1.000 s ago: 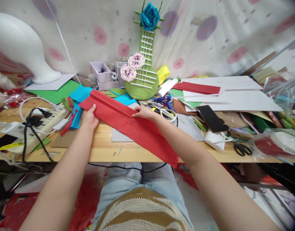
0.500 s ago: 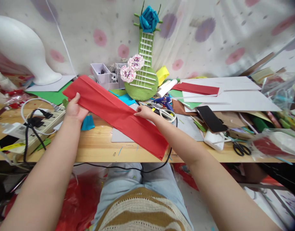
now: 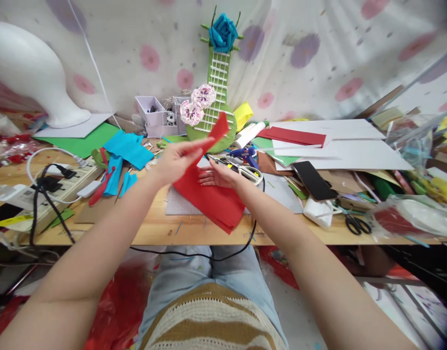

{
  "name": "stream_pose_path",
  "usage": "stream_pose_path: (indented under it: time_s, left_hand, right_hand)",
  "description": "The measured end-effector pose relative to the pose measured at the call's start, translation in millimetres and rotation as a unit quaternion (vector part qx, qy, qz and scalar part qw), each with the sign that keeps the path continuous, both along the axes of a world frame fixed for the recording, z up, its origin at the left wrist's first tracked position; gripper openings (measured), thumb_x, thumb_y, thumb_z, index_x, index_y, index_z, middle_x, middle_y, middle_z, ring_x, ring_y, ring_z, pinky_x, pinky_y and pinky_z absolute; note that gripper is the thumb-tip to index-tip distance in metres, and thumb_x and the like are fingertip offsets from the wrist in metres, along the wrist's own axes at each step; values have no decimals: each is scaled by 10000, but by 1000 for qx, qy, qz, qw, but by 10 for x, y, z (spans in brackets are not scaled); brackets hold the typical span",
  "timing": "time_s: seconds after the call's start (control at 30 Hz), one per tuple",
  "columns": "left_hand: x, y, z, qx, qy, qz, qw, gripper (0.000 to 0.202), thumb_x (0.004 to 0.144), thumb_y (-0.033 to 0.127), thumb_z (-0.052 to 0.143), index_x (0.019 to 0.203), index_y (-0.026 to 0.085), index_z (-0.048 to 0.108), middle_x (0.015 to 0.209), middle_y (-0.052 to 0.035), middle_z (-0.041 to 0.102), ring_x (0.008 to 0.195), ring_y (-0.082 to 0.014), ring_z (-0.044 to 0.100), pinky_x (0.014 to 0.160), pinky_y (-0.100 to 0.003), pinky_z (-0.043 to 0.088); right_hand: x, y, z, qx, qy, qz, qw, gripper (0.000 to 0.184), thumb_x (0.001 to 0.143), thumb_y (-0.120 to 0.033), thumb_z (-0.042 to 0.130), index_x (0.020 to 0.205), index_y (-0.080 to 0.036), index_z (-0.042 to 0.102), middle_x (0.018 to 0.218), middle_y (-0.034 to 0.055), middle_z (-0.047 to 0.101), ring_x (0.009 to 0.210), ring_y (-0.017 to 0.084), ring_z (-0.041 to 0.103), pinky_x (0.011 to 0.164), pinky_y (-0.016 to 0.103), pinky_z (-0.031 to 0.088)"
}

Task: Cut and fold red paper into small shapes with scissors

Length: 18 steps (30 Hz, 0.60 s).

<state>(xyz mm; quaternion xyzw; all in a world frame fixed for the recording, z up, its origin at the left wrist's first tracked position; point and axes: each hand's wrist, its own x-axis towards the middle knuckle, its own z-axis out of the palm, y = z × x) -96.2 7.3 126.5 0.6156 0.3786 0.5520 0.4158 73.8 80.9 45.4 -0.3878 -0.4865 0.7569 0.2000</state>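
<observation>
A long strip of red crepe paper (image 3: pixel 212 201) is bent upward in the middle, its left end raised and its lower right end slanting down over the desk. My left hand (image 3: pixel 176 160) is closed around the raised part, thumb on top, and blurs slightly. Against the near face of the paper lies my right hand (image 3: pixel 219 176), with fingers stretched and spread, touching the sheet close to the bend. Behind both hands stands a green guitar-shaped piece (image 3: pixel 219 87) with white strings, pink-white flowers and a blue paper rose (image 3: pixel 223 33).
Blue paper pieces (image 3: pixel 127 148) and a power strip (image 3: pixel 65 194) lie at left, near a white mannequin head (image 3: pixel 30 63). At right are a glue gun (image 3: pixel 241 153), white-handled scissors (image 3: pixel 250 173), a phone (image 3: pixel 314 180) and black scissors (image 3: pixel 358 225). A black cable (image 3: pixel 187 253) crosses the front edge.
My left hand has swung right with its end of the red paper, bending the strip upward. My right hand's fingers have gone from a pinch to spread. The blue paper pieces have come into view.
</observation>
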Motion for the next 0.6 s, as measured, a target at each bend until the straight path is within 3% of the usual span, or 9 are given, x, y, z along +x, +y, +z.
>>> stream_pose_path:
  time_s: [0.07, 0.13, 0.23, 0.3, 0.37, 0.43, 0.5, 0.6]
  left_hand:
    - [178, -75, -206, 42, 118, -93, 988, 328, 751, 63, 597, 1008, 235, 704, 1083, -6, 690, 1136, -253, 572, 1032, -441, 406]
    - [327, -136, -476, 108, 259, -180, 943, 469, 745, 15, 524, 1107, 281, 660, 1198, 8, 639, 1199, -210, 524, 1102, -440, 308]
    - [474, -218, -843, 151, 397, -233, 875, 575, 733, -16, 460, 1211, 275, 592, 1267, -6, 593, 1262, -176, 458, 1125, -435, 258]
    - [520, -270, -974, 169, 424, -253, 853, 548, 748, 38, 509, 1252, 248, 560, 1304, -39, 563, 1291, -200, 423, 1119, -449, 264]
    - [522, -307, -998, 190, 411, -247, 857, 476, 789, 121, 541, 1251, 232, 562, 1295, -61, 569, 1284, -213, 433, 1106, -448, 291]
    - [478, -318, -939, 204, 383, -215, 875, 392, 836, 185, 522, 1219, 237, 587, 1254, -62, 602, 1246, -206, 479, 1089, -434, 324]
    - [388, -297, -832, 201, 357, -171, 896, 354, 849, 216, 511, 1188, 248, 608, 1228, -55, 620, 1212, -206, 513, 1076, -430, 344]
    - [157, -217, -665, 167, 311, -97, 931, 400, 803, 207, 552, 1197, 241, 605, 1264, -59, 594, 1227, -234, 497, 1080, -435, 334]
  right_hand:
    - [64, 24, 19, -11, 26, -20, 999, 526, 920, -580, 276, 1002, -149, 566, 916, 99, 660, 863, 163, 635, 807, 296, 502]
    - [183, 65, 56, -15, 41, -17, 999, 569, 906, -608, 284, 985, -129, 580, 871, 96, 660, 853, 174, 630, 788, 290, 490]
    - [392, 128, 85, -39, 21, 14, 999, 605, 853, -665, 352, 981, -119, 579, 811, 89, 650, 756, 170, 630, 721, 291, 493]
    - [475, 149, 68, -37, -18, 31, 999, 488, 847, -595, 454, 980, -142, 579, 793, 57, 647, 705, 144, 622, 676, 260, 498]
    - [482, 145, 28, 2, -64, 38, 997, 290, 825, -421, 593, 954, -161, 583, 796, 21, 644, 694, 107, 611, 655, 205, 488]
    - [427, 127, -9, 46, -115, 42, 991, 211, 755, -229, 683, 931, -161, 587, 815, 5, 648, 707, 90, 608, 651, 173, 481]
    - [352, 111, -19, 71, -151, 36, 985, 281, 692, -109, 702, 945, -159, 590, 835, 9, 657, 728, 102, 618, 665, 185, 493]
    - [278, 113, 43, 63, -144, 19, 987, 398, 666, -61, 687, 1033, -172, 583, 872, 22, 671, 766, 137, 644, 709, 235, 524]
